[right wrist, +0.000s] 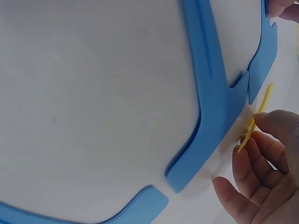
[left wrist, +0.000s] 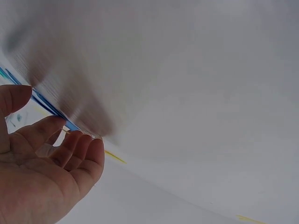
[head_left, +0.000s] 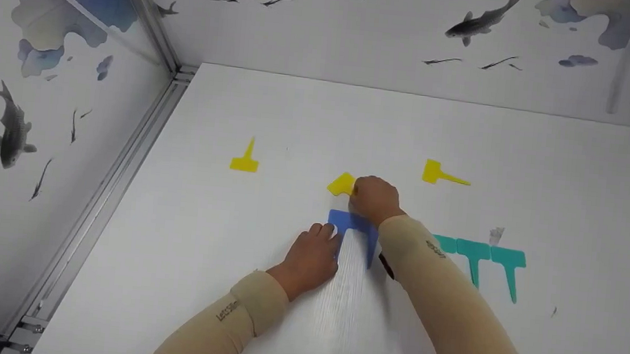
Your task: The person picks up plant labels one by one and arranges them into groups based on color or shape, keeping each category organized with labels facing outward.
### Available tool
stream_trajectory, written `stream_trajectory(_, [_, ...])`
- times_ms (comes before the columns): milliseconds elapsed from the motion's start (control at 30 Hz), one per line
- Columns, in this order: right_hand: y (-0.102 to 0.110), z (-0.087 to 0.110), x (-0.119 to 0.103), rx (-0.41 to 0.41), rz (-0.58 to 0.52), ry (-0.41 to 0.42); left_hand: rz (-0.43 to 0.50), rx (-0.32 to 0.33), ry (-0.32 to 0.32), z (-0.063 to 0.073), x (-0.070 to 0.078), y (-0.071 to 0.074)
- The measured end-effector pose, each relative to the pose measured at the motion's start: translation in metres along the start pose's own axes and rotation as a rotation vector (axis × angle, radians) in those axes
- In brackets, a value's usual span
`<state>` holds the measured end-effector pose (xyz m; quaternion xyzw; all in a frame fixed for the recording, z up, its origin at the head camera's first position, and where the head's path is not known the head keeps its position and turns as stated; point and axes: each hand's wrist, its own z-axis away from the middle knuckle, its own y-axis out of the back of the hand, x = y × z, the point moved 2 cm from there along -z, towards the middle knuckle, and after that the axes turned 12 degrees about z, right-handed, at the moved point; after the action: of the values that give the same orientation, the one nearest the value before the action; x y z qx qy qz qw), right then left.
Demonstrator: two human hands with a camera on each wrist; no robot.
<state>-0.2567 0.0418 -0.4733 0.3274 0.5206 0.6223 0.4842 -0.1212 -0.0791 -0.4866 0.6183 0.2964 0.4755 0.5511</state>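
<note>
My right hand (head_left: 376,198) pinches a yellow T-shaped plant label (head_left: 341,185) between thumb and fingers; its stem is hidden by the hand in the head view. Just below lie blue T-shaped plant labels (head_left: 343,218), side by side with stems toward me. My left hand (head_left: 312,256) rests on the table at the left blue label, its fingertips touching the stem. In the left wrist view the left thumb (left wrist: 21,98) and index finger stand apart along the thin blue edge. The right sleeve covers part of the blue row.
Teal T-shaped labels (head_left: 474,249) lie in a row at the right, partly behind the right forearm. One yellow label (head_left: 245,163) lies at the left, another yellow label (head_left: 432,171) at the back right. Patterned panels (head_left: 361,38) wall the white table (head_left: 173,233) at back and left.
</note>
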Motion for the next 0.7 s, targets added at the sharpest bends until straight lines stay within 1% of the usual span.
stream_trajectory(200, [0.0001, -0.0002, -0.0033, 0.020, -0.017, 0.003, 0.019, -0.029, 0.018, -0.0006, -0.0001, -0.0006])
stream_trajectory(367, [-0.0020, -0.0020, -0.0056, 0.038, -0.022, 0.016, 0.037, -0.033, 0.017, 0.0005, 0.0001, 0.0005])
stream_trajectory(567, [-0.0038, -0.0013, -0.0063, 0.047, -0.019, 0.029, 0.017, -0.008, 0.003, 0.0015, 0.0010, 0.0018])
stream_trajectory(700, [-0.0017, 0.0008, -0.0056, 0.043, 0.007, 0.038, 0.002, 0.012, -0.007, 0.0017, 0.0003, 0.0018])
